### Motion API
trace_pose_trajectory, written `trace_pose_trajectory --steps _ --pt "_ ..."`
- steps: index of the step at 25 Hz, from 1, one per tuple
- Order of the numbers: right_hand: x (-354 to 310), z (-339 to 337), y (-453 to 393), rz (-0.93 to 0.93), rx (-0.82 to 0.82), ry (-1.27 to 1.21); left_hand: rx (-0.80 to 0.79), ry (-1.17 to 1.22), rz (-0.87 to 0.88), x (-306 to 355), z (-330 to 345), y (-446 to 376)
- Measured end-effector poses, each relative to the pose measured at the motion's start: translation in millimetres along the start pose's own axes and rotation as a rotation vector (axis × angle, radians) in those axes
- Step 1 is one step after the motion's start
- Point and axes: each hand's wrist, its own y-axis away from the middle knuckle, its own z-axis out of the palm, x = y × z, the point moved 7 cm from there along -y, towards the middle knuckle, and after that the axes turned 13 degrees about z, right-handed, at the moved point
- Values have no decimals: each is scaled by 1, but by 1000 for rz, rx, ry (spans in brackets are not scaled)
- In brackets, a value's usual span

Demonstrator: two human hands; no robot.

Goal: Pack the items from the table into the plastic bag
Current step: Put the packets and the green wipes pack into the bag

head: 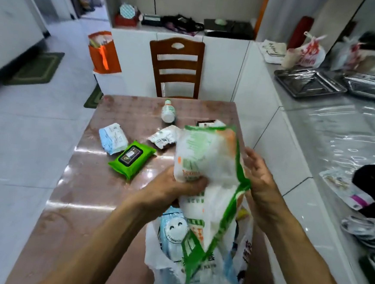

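Head view: soft, slippery white-and-green pack (205, 165) over plastic bag (194, 265) at table's (88, 190) near edge, left hand (178, 183) gripping its middle, right hand (258, 174) seemingly flat alongside; best held mid-body.

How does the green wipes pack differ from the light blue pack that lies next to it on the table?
The green wipes pack is bright green with a dark flap on top; the light blue pack is pale blue and white with small print. The green pack looks flat and lies nearer the person; the blue pack looks plumper and lies farther away. Both are soft packs on the table, touching or nearly so, and neither hand holds them.
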Motion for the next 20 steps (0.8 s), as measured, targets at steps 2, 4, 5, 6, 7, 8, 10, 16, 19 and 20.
trace_pose_trajectory --steps 2,4,5,6,7,8,10,16,19,20 --pt "23 -13 5 155 -76 -44 -52 -46 -119 -35 10 3" --pt "45 -27 6 254 -48 -57 -42 -163 -224 -64 3 8" --pt "52 -36 5 256 15 -29 -29 -263 -270 -76 -5 10" --pt "53 -44 2 212 94 20 -16 -381 -305 -83 -13 12" --pt "50 -51 0 139 174 55 8 -514 -321 -89 -24 13" --pt "41 -56 0 54 229 51 31 -633 -318 -89 -32 14" --pt "14 -59 3 -110 250 -27 47 -809 -259 -81 -39 13" --pt "-46 -30 25 -305 -17 -273 24 -998 136 -36 -35 34" --pt "-21 -13 18 -121 -55 -101 208 -1112 179 -34 -61 58" --pt "-3 -7 11 -20 -47 69 259 -1100 172 -35 -70 67"
